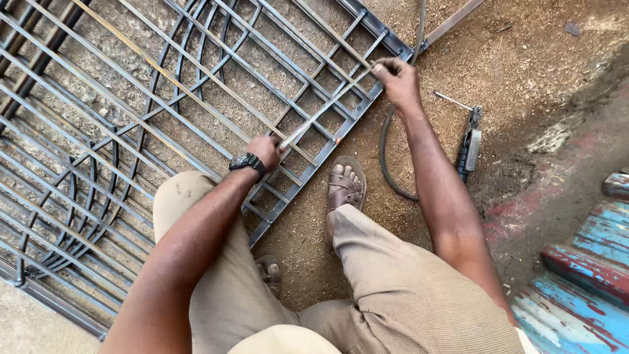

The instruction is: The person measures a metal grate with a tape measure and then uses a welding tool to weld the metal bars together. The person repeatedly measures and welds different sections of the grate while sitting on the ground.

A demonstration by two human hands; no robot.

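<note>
Two hands grip one thin metal strip (324,108), and we see it run slantwise above the near right part of a steel grille (196,85) that lies flat on the ground. Our left hand (265,151) is clenched round the strip's lower end, a dark wristwatch (247,162) on its wrist; our right hand (398,80) pinches the upper end, just beside the grille's right corner. The strip is flat, narrow and pale grey, with a dull shine.

Under it, the grille is a frame of dark square tube filled with straight flat bars and curved arcs, some bars rust-streaked. Short rungs form a ladder-like band along its near edge. Our right foot, in a brown sandal (345,187), stands just beside that edge on the sandy ground (524,59), which is gritty and tan, darker and stained toward the right.

A dark cable (386,157) loops across the sand between the sandal and an electrode holder (470,145) with a thin rod sticking out of it. At the lower right corner lies a board (590,262) with peeling blue and red paint.
</note>
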